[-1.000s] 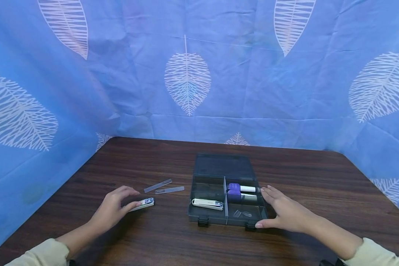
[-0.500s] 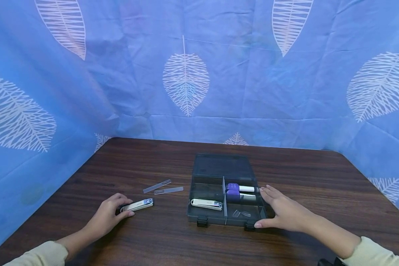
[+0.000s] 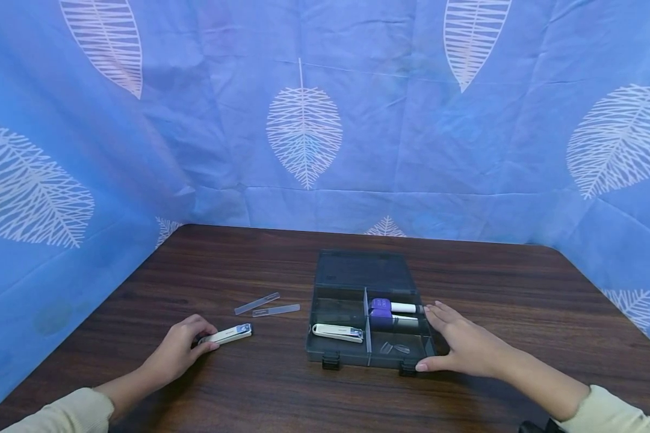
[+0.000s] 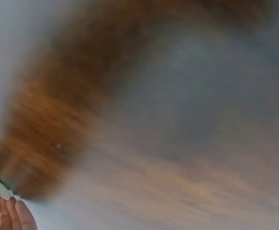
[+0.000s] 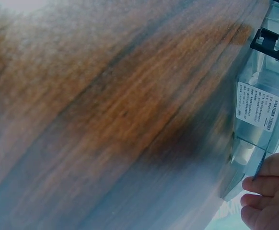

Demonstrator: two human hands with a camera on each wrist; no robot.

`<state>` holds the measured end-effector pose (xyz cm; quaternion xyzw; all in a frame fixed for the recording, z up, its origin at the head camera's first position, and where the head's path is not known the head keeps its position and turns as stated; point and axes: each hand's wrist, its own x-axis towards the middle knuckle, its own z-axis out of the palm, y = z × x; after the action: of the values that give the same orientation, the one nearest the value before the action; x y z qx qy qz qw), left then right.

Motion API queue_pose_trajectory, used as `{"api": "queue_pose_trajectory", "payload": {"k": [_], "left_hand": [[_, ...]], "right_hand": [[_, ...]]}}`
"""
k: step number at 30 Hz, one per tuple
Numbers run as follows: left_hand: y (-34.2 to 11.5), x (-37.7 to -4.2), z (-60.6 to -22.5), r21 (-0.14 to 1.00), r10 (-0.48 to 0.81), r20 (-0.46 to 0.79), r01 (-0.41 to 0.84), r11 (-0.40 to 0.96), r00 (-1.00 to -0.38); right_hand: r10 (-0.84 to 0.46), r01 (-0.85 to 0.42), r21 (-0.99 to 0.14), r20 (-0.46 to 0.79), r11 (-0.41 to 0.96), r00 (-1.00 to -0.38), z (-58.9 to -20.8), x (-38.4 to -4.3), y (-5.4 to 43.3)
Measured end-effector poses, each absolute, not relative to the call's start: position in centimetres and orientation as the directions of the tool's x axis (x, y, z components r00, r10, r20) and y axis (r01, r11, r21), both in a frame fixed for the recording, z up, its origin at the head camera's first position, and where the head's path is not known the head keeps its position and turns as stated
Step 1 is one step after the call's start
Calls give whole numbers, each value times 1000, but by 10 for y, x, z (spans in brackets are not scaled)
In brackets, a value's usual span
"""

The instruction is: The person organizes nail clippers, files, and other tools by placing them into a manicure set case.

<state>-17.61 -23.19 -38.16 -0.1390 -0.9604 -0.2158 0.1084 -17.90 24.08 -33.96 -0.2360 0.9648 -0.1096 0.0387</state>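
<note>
Across wood-grain tabletop, my left hand is pinching the nail clipper farther back, freeing its length, right hand spread against the case.

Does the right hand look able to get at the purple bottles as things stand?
Probably yes: the right hand touches the box beside the purple bottles, the lid lies open, and nothing appears to cover them.

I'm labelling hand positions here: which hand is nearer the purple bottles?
The right hand. It rests against the right side of the box, close by the purple bottles. The left hand is farther, left of the box, pinching a nail clipper.
</note>
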Motion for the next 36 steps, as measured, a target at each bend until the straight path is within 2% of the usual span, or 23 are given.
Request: {"api": "queue_pose_trajectory", "payload": {"k": [12,22,31,36], "left_hand": [[-232,-176,-379,360,242,292,341,869,-925],[-226,-176,-374,382,252,298,357,853,-921],[-216,-178,-369,391,290,398,447,805,-870],[-205,-180,-365,410,277,409,447,795,-869]], "right_hand": [[-459,-441,-228,-29,868,-888,-340,-179,241],[-459,-438,-243,-36,865,-888,-340,-179,241],[-456,-435,-241,-38,868,-889,-338,-178,240],[-454,-434,-240,-32,868,-890,-338,-177,240]]}}
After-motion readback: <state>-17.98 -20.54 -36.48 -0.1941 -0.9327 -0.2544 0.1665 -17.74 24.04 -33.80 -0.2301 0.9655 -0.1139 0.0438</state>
